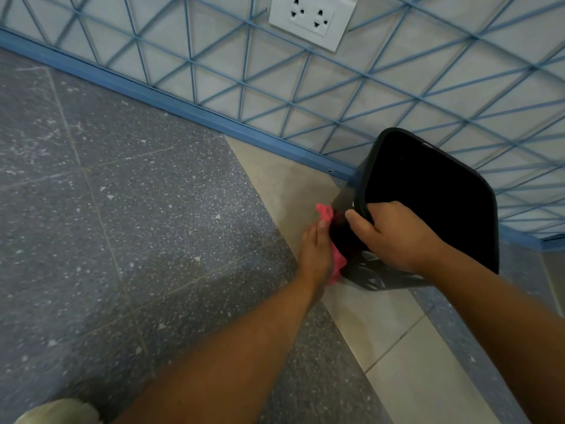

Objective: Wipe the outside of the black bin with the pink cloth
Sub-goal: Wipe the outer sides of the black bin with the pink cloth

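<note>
The black bin (pixel 434 194) stands on the floor against the wall, its open top facing the camera. My right hand (pixel 394 234) grips the bin's near rim, fingers curled over the edge into the inside. My left hand (pixel 316 255) presses the pink cloth (pixel 334 261) flat against the bin's left outer side. A tip of the cloth sticks out above my fingers and more shows below the palm. The lower part of that side is glossy and partly hidden by both hands.
The wall (pixel 397 87) behind has pale tiles with blue diagonal lines, a blue skirting strip (pixel 183 105) and a white double socket (pixel 312 19). The floor is grey speckled tile (pixel 122 209) with a beige tile band (pixel 382 338). A pale shoe tip (pixel 61 411) shows at the bottom left.
</note>
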The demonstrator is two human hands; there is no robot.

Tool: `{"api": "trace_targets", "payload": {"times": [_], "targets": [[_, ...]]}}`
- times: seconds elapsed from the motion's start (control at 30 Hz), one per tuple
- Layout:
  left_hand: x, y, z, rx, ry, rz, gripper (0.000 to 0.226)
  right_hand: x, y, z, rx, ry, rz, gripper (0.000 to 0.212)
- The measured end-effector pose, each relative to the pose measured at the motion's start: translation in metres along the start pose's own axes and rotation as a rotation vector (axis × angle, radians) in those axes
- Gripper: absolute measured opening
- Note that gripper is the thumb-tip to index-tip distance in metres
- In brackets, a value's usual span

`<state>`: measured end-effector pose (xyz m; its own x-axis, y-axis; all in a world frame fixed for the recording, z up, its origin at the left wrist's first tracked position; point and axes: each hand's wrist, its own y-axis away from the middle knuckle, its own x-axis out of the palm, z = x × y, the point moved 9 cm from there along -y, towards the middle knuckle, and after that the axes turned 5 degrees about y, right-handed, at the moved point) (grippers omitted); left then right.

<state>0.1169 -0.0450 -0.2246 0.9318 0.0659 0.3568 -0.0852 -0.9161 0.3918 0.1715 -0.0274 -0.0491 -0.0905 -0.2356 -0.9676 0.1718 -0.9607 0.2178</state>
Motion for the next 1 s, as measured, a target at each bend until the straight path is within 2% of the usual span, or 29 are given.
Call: {"api": "trace_targets", "payload": {"times": [0.03,0.1,0.13,0.2,0.23,0.27,0.33,0.4,0.47,0.53,0.6,0.67,0.73,0.8,0.87,1.0], "targets": [[0.004,0.003,-0.002,0.051,0.013,0.006,0.068,0.0,0.0,-0.001,0.003,-0.002,0.003,0.046],[0.007,0.011,0.005,0.032,-0.001,0.003,0.056,0.0,0.002,-0.001,0.0,-0.01,0.014,0.045],[0.008,0.012,0.01,0.028,-0.029,0.017,0.058,0.001,0.002,-0.001,-0.002,-0.012,0.018,0.044],[0.003,0.002,0.02,-0.074,-0.057,0.05,0.085,0.0,0.003,0.0,-0.001,-0.01,0.019,0.045],[-0.001,-0.005,0.021,-0.108,0.002,0.029,0.087,0.0,0.003,0.0,0.001,-0.009,0.02,0.045],[-0.002,-0.009,0.017,-0.11,0.056,0.001,0.078,0.0,0.002,0.001,0.002,-0.01,0.019,0.045],[0.004,-0.006,-0.005,-0.019,0.026,-0.003,0.064,0.0,0.0,-0.001,0.005,-0.015,0.017,0.046],[0.006,0.002,-0.012,0.084,-0.036,-0.014,0.063,0.0,0.0,-0.001,0.0,-0.017,0.027,0.046],[0.004,0.004,-0.005,0.107,-0.065,0.009,0.06,0.0,0.001,0.001,-0.002,-0.021,0.037,0.046],[0.0,-0.005,0.011,-0.014,-0.009,0.055,0.067,0.001,0.0,0.002,-0.004,-0.014,0.036,0.046],[0.004,-0.008,0.016,-0.184,0.174,0.104,0.078,0.001,0.0,0.003,-0.005,-0.017,0.031,0.047],[0.01,-0.007,0.004,-0.198,0.27,0.105,0.063,0.0,-0.001,0.003,0.002,-0.02,0.025,0.047],[0.012,-0.005,-0.005,-0.15,0.238,0.064,0.056,-0.001,-0.001,0.002,0.008,-0.027,0.024,0.047],[0.004,-0.003,0.0,-0.067,0.187,-0.014,0.074,0.0,-0.001,0.002,0.006,-0.031,0.038,0.047],[0.0,-0.007,0.015,-0.05,0.105,-0.006,0.089,0.002,-0.001,0.002,-0.004,-0.033,0.046,0.047],[-0.004,-0.017,-0.003,-0.066,0.082,0.06,0.057,0.002,-0.001,0.004,-0.012,-0.006,0.016,0.046]]}}
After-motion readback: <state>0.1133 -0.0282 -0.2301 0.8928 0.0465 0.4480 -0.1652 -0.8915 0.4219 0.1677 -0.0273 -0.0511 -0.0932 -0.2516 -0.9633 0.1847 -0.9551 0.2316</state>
